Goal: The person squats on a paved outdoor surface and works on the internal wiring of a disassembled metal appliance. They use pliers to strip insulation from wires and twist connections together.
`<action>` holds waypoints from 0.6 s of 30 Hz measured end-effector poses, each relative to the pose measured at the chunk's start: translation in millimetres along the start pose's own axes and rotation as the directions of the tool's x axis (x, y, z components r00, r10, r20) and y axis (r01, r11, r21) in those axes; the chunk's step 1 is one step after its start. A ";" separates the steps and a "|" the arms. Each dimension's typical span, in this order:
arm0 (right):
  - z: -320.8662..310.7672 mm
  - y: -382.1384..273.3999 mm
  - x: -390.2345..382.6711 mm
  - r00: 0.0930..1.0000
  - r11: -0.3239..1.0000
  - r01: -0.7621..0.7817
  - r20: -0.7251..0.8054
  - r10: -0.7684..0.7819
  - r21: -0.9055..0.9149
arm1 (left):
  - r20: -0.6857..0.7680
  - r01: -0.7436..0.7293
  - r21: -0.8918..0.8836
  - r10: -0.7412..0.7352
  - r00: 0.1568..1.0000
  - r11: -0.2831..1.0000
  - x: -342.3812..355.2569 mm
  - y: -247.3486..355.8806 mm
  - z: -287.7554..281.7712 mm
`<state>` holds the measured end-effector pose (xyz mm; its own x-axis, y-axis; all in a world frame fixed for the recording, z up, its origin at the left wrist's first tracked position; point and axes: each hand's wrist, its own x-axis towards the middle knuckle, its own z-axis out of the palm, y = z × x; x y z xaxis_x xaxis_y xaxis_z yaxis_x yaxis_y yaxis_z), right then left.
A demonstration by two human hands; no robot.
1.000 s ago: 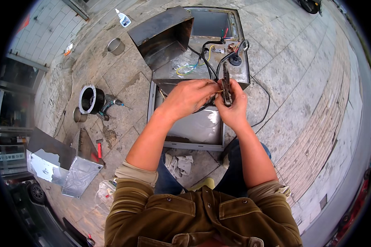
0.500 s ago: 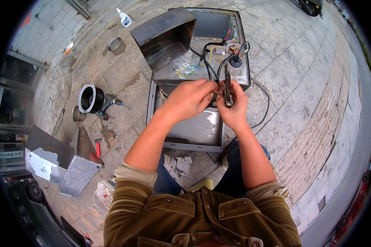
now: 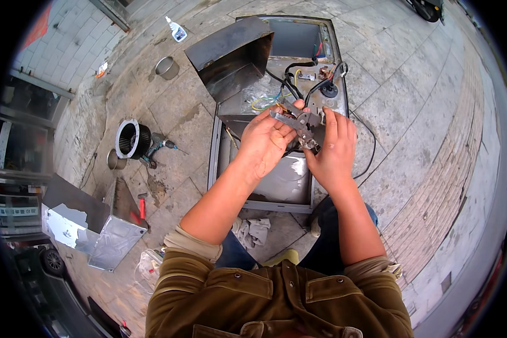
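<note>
In front of me a dark metal multi-part hand tool, like wire stripper pliers, is held between both hands. My left hand is turned palm up, its fingers curled under the tool. My right hand grips the tool from the right, thumb low and fingers raised. Just beyond them is the grimy metal appliance housing, with black, yellow, blue and red wires on its top. A bent metal cover rests at its upper left. A framed metal panel lies below my hands.
On the paving at left are a black blower wheel, a cordless drill, metal cylinders, a spray bottle, bent sheet metal and a red-handled tool. A cloth lies between my feet; vehicles stand at the edges.
My left hand has rolled palm up and moved slightly right; the tool has turned from upright to slanting across both hands. My right fingers have shifted up and right along it.
</note>
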<state>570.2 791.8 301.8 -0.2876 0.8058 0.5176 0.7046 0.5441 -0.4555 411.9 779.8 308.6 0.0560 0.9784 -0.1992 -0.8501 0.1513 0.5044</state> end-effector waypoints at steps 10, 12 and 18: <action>-3.3 -0.7 -3.4 0.999 0.988 -0.041 -0.027 0.037 -0.146 | -0.038 0.013 -0.034 -0.015 0.999 0.999 -1.1 -8.9 7.4; -5.5 -2.1 -3.6 0.998 0.985 -0.056 -0.008 0.056 -0.164 | -0.013 0.005 -0.003 -0.005 1.000 1.000 -1.2 -10.2 7.6; -5.8 2.4 -7.4 0.996 0.977 -0.071 0.030 0.079 -0.200 | 0.121 -0.008 0.086 -0.002 0.993 0.996 4.6 -12.2 -0.7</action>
<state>577.8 785.8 301.0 -0.2508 0.8527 0.4582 0.8388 0.4277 -0.3369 422.2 782.3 300.9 0.1206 0.9879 -0.0973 -0.8021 0.1548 0.5767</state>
